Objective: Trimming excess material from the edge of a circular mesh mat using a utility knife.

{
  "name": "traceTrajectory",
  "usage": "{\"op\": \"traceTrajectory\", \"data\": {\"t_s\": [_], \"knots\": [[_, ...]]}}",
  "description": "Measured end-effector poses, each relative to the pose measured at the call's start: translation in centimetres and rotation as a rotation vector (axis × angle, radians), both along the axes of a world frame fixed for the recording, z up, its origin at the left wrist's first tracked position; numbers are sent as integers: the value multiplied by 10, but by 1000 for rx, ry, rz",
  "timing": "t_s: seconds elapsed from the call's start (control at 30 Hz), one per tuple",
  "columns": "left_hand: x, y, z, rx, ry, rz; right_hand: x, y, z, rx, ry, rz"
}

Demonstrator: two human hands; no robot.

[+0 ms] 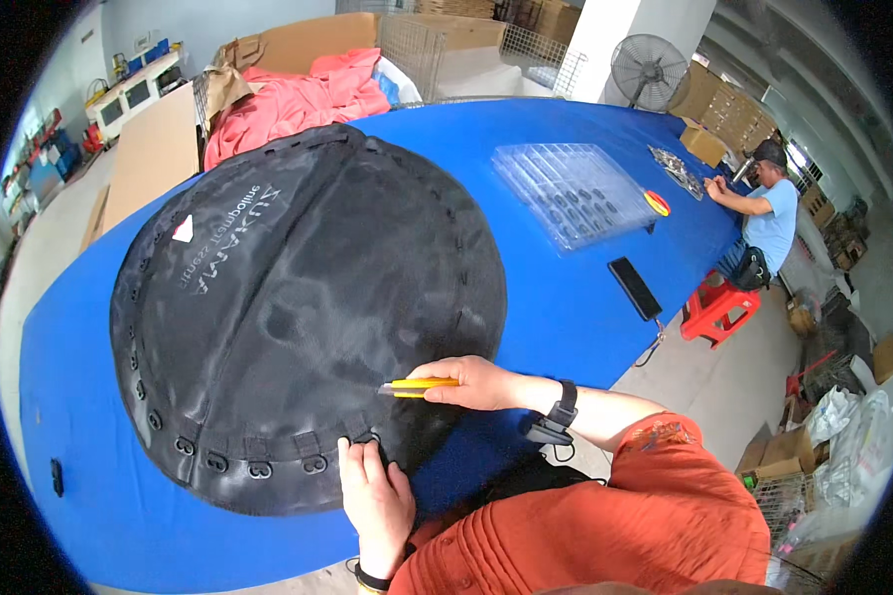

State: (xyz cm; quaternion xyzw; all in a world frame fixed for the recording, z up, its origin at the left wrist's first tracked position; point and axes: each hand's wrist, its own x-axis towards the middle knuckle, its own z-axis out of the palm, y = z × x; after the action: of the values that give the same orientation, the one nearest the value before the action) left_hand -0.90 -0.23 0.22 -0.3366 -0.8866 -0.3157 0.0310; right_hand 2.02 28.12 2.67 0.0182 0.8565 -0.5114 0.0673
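Note:
A round black trampoline mat [337,278] lies on a blue-covered table, with black plastic hooks or buckles on webbing loops around its edge. In my right hand [476,384] is a yellow utility knife [422,386], held just above the mat near its front rim, tip pointing left. My left hand [375,501] rests on the mat's front edge, fingers stretched toward a webbing loop and black buckle [367,437]. Further left along the rim sit more black buckles [259,469]. The mat surface right under the knife is partly hidden by my right hand.
On the blue table [566,327] lie a clear compartment box [566,193] with small dark parts, a yellow-red tape roll [657,203], a phone [634,289] and a small black piece [57,477]. A co-worker [769,213] sits at the far right on a red stool [716,312].

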Motion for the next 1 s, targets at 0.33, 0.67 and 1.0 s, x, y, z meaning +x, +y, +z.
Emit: {"op": "traceTrajectory", "data": {"t_s": [0.33, 0.67, 1.0], "knots": [[9, 13, -8, -49, 95, 75, -41, -1, -3, -44, 319, 231], [9, 11, -8, -80, 73, 122, -61, -1, -15, -277, 67, 230], [9, 10, -11, -75, 85, 157, -62, -3, -24, -326, 116, 246]]}}
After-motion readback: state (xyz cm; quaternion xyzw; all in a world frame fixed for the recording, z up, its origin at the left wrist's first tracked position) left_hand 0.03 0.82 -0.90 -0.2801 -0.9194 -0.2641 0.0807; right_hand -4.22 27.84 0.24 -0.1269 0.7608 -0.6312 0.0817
